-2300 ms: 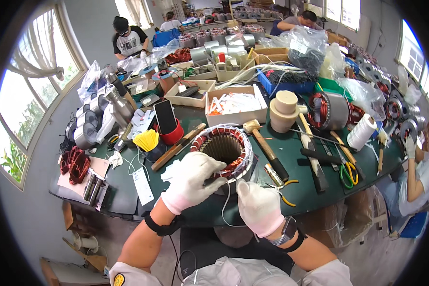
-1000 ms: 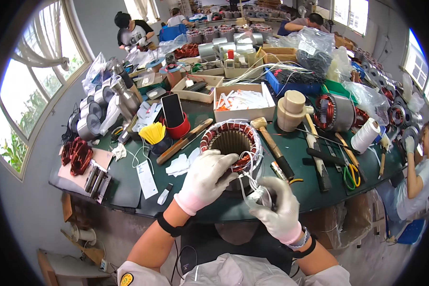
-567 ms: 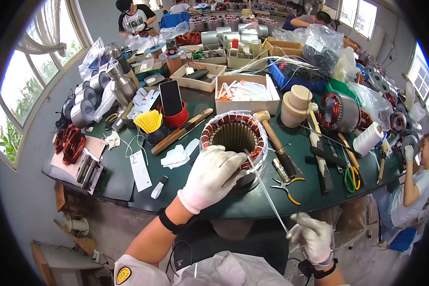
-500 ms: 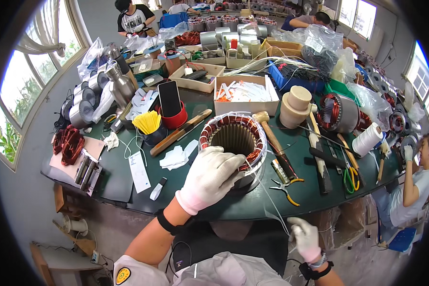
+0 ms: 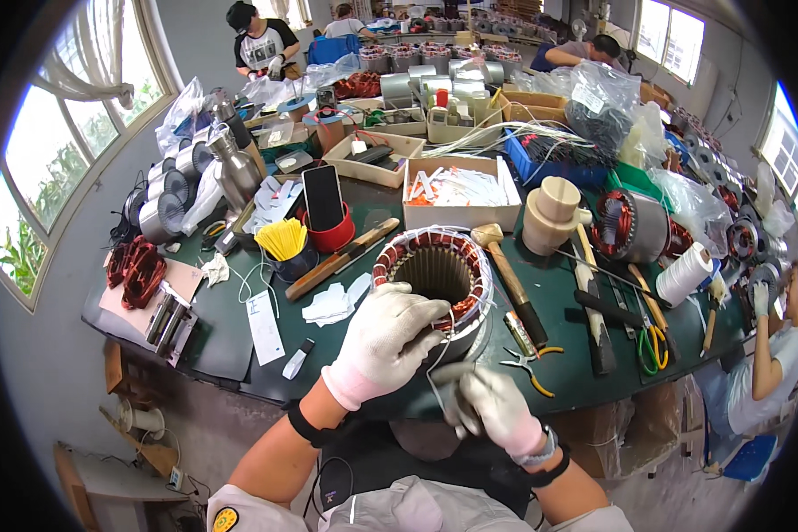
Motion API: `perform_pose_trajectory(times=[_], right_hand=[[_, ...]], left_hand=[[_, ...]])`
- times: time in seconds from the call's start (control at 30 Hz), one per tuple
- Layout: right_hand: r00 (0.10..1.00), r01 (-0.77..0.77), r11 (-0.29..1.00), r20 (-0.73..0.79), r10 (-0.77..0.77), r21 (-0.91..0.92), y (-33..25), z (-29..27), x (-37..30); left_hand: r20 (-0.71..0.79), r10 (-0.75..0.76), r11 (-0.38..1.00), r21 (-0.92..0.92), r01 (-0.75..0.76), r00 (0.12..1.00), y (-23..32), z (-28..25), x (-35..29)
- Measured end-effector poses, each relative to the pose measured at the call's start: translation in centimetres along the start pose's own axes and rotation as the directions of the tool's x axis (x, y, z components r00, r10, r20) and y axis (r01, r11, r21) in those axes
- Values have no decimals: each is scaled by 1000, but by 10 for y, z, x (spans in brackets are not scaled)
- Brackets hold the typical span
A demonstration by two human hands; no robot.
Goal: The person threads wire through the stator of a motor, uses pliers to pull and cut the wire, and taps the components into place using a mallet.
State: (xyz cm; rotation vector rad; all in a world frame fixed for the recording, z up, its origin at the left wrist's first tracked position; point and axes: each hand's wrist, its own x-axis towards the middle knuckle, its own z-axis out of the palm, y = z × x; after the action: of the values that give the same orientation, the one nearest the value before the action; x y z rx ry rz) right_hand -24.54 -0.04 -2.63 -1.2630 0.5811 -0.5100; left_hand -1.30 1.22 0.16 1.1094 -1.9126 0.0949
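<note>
A motor stator point(image 5: 481, 341) stands upright on the green table before me, its red copper windings point(image 5: 384, 264) bound with white cord around the upper rim. My left hand point(image 5: 386, 341), in a white glove, is closed over the stator's near left rim, its fingertips at the windings. From the near edge a loose white cord point(image 5: 431, 377) hangs in a bend toward my right hand point(image 5: 496, 403). That gloved hand is just in front of the stator, apart from it, its fingers curled at the cord and partly blurred by motion.
Right of the stator lie a mallet point(image 5: 510, 279), yellow-handled pliers point(image 5: 534, 368), scissors point(image 5: 653, 346) and a white cord spool point(image 5: 683, 273). Leftward are white cloth pieces point(image 5: 332, 303), a wooden stick point(image 5: 341, 259) and a phone point(image 5: 323, 195) in a red holder. Behind stands a box of white strips point(image 5: 461, 211).
My right hand has come up and left from below the table's edge to the stator's front. The cord, stretched toward it before, now hangs slack. My left hand stays at the rim.
</note>
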Motion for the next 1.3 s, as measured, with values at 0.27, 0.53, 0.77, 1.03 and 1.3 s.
perform_pose_trajectory(times=[0.27, 0.53, 0.77, 1.03, 1.3], right_hand=[[811, 432, 600, -2, -586, -673, -23, 0, -10], [997, -62, 874, -10, 76, 482, 38, 24, 15], [980, 195, 981, -34, -195, -14, 0, 11, -28], [683, 212, 431, -183, -707, -877, 11, 12, 35], [575, 443, 628, -334, -747, -640, 25, 20, 45]], left_hand=[[2, -37, 999, -32, 37, 999, -2, 1, 3], [-39, -35, 999, 37, 37, 999, 2, 7, 3], [-55, -45, 999, 7, 45, 997, 2, 6, 3], [-63, -42, 998, 36, 45, 997, 3, 9, 0], [-133, 20, 998, 66, -11, 991, -2, 18, -2]])
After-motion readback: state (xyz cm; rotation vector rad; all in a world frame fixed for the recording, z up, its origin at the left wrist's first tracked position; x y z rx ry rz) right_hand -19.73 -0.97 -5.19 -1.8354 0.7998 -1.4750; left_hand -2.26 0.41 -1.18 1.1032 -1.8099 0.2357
